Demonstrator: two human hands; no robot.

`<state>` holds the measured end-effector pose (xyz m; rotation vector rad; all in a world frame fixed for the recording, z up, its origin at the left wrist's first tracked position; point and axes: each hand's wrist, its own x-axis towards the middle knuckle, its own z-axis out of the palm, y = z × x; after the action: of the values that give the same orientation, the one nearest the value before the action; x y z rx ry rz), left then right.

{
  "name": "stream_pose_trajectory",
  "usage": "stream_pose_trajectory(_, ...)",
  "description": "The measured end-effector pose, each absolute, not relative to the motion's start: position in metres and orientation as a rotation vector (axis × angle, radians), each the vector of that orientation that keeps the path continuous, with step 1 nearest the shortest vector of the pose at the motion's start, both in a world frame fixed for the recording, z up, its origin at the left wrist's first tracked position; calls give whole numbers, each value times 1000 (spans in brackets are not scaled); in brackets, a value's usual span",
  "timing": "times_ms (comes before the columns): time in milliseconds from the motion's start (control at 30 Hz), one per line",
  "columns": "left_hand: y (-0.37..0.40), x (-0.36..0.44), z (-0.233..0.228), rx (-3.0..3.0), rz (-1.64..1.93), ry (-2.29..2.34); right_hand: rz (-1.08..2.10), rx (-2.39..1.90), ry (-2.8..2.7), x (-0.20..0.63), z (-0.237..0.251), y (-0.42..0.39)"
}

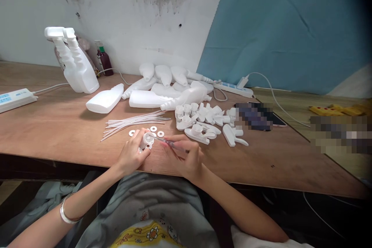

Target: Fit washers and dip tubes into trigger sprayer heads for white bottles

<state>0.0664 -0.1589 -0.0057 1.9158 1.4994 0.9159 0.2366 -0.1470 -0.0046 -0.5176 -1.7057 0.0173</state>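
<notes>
My left hand (132, 155) is closed around a white spray-bottle trigger head (146, 139), its round collar opening turned up and to the right. In my right hand (188, 159) is a slim metal tool (169, 142), which looks like tweezers. Its tip reaches the collar's opening; how deep it goes I cannot tell. Several flat white ring washers (153, 128) lie on the table around the collar. Behind my left hand is a loose bundle of thin white tubes (128, 123). More white trigger heads (200, 131) lie in a group beyond my right hand.
White bottles (148, 99) lie piled at the back. Two bottles with spray heads (77, 66) stand at left, near a dark bottle (105, 62). Power strips (235, 89) with cables lie at the back and on the far left (17, 100). A blurred phone-like object (255, 118) rests at right.
</notes>
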Motion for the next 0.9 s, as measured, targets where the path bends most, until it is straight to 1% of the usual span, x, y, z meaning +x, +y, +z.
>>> stream_pose_trajectory(67,-159,66,-5,1890,947,1455,259,-627,-1597,237,-1,-147)
stream_pose_trajectory(133,-160,65,-5,1853,979,1389,426,-669,-1504,238,1,-147)
stream_pose_trajectory(233,-159,64,-3,1778,998,1239,574,-668,-1426,237,4,-147)
stream_pose_trajectory(300,-160,64,-3,1758,1009,1181,617,-681,-1406,237,4,-147)
stream_pose_trajectory(367,-160,65,-3,1773,1035,1208,531,-661,-1447,237,0,-147)
stream_pose_trajectory(500,-163,67,-5,1833,1081,1336,86,-428,-1664,239,-12,-147)
stream_pose_trajectory(567,-165,69,-7,1866,1093,1402,-57,-324,-1740,240,-15,-147)
stream_pose_trajectory(700,-169,72,-8,1903,1064,1493,-97,-280,-1787,241,-13,-148)
stream_pose_trajectory(900,-169,72,-9,1933,998,1536,-266,-212,-1830,240,-14,-146)
